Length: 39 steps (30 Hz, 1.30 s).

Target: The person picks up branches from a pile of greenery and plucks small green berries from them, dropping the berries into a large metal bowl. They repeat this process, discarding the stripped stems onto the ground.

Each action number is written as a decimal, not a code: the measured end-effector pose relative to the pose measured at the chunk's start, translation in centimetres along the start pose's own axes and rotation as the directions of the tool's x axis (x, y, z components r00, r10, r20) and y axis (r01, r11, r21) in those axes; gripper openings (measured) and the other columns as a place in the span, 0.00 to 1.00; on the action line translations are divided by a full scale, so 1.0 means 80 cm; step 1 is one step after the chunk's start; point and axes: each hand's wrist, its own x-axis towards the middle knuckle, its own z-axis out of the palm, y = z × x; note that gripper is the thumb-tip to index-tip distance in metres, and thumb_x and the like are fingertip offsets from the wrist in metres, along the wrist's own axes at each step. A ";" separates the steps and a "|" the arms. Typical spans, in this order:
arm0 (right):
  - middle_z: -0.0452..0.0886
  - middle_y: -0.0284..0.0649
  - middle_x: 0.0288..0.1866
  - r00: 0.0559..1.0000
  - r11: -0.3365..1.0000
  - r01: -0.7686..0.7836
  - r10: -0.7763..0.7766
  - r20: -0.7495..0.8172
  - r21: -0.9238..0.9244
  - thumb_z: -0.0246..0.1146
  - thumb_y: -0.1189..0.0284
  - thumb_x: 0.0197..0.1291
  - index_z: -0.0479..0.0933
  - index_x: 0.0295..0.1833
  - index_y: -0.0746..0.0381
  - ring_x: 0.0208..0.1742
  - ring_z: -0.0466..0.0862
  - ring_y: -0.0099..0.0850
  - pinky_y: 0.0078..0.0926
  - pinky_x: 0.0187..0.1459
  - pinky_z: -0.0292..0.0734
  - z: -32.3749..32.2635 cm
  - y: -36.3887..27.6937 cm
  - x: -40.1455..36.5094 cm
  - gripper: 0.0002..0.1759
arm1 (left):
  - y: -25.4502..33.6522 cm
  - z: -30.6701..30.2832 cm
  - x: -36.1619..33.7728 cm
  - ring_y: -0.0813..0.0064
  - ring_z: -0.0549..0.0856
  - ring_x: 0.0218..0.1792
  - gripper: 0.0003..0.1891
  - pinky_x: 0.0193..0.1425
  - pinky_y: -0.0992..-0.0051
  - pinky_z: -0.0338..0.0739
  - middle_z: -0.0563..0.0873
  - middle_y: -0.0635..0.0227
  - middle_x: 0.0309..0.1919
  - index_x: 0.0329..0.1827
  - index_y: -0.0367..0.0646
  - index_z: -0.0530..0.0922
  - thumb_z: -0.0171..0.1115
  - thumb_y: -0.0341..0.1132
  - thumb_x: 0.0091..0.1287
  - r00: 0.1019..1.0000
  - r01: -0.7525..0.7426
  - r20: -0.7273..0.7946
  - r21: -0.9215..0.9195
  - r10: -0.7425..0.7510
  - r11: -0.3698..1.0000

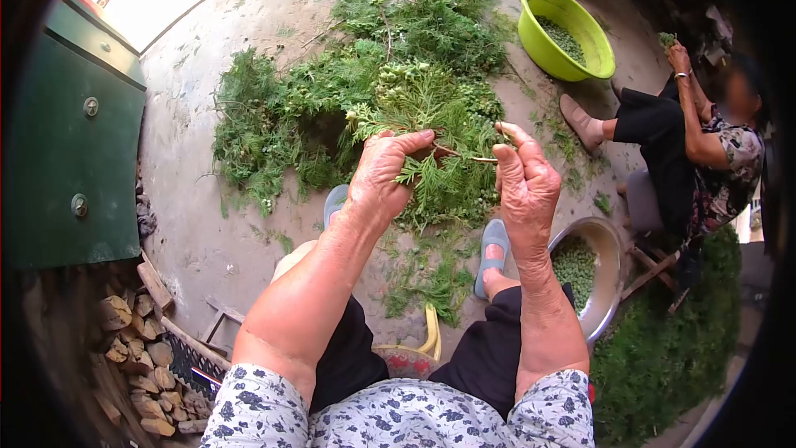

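Observation:
A leafy green conifer branch with pale green cones among its sprays is pinched in my left hand, the thumb pressed along its stem. The bare brown end of the stem runs across to my right hand, whose fingers are curled at it. There the thumb and forefinger tips stand a little apart, and the palm side is hidden. Beneath both hands lies a spread pile of cut conifer branches. On my right stands a metal basin holding small green cones.
A lime-green tub with green cones stands ahead on the right. Nearby a seated person holds a sprig. Split firewood is stacked at lower left, below a green metal door. More greenery covers the floor at lower right.

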 end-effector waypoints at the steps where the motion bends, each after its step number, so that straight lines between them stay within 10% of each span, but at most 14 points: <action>1: 0.75 0.34 0.23 0.995 0.997 -0.027 0.033 -0.093 0.067 0.62 0.73 0.59 0.78 0.49 0.62 0.24 0.71 0.20 0.19 0.28 0.69 -0.004 0.003 0.003 0.13 | 0.001 0.002 -0.002 0.72 0.83 0.27 0.01 0.36 0.73 0.79 0.83 0.63 0.26 0.30 0.36 0.78 0.62 0.23 0.55 1.000 -0.017 0.013 0.047 0.016 0.999; 12: 0.75 0.27 0.23 0.989 0.965 -0.076 0.105 -0.107 0.252 0.61 0.79 0.57 0.79 0.40 0.67 0.23 0.73 0.17 0.15 0.27 0.68 -0.016 0.043 0.012 0.06 | -0.009 0.036 -0.027 0.74 0.81 0.30 0.04 0.31 0.71 0.80 0.80 0.66 0.29 0.32 0.40 0.74 0.60 0.23 0.55 0.999 0.018 -0.050 0.147 -0.010 0.989; 14: 0.74 0.26 0.21 0.895 0.765 -0.447 0.376 0.242 0.463 0.60 0.79 0.58 0.79 0.42 0.67 0.16 0.69 0.14 0.13 0.18 0.62 -0.018 0.032 0.009 0.07 | -0.014 0.035 -0.023 0.75 0.81 0.30 0.04 0.31 0.72 0.79 0.79 0.67 0.29 0.34 0.40 0.74 0.59 0.25 0.57 0.999 0.038 -0.018 0.106 -0.036 0.994; 24: 0.80 0.35 0.34 0.912 0.714 -0.397 0.237 0.335 0.577 0.56 0.79 0.61 0.76 0.51 0.68 0.14 0.67 0.12 0.10 0.15 0.61 -0.018 0.024 0.005 0.13 | -0.015 0.035 -0.018 0.77 0.81 0.33 0.08 0.35 0.74 0.80 0.82 0.66 0.33 0.42 0.37 0.76 0.56 0.31 0.64 0.977 0.102 0.178 0.088 -0.117 0.991; 30: 0.79 0.40 0.35 0.797 0.325 -0.571 0.440 0.414 0.754 0.53 0.79 0.62 0.69 0.56 0.69 0.14 0.69 0.14 0.10 0.12 0.62 -0.023 0.053 0.010 0.16 | -0.020 0.020 0.003 0.72 0.83 0.36 0.12 0.41 0.72 0.80 0.83 0.65 0.35 0.45 0.37 0.76 0.56 0.38 0.66 0.995 0.059 0.087 -0.111 -0.049 0.992; 39: 0.78 0.32 0.30 0.720 0.381 -0.686 0.236 0.652 0.620 0.59 0.75 0.60 0.72 0.48 0.67 0.12 0.66 0.13 0.10 0.12 0.59 -0.001 0.034 -0.009 0.12 | -0.031 0.027 0.007 0.70 0.83 0.36 0.13 0.40 0.69 0.81 0.83 0.63 0.37 0.44 0.36 0.76 0.59 0.37 0.65 0.997 -0.045 0.057 -0.191 0.056 0.981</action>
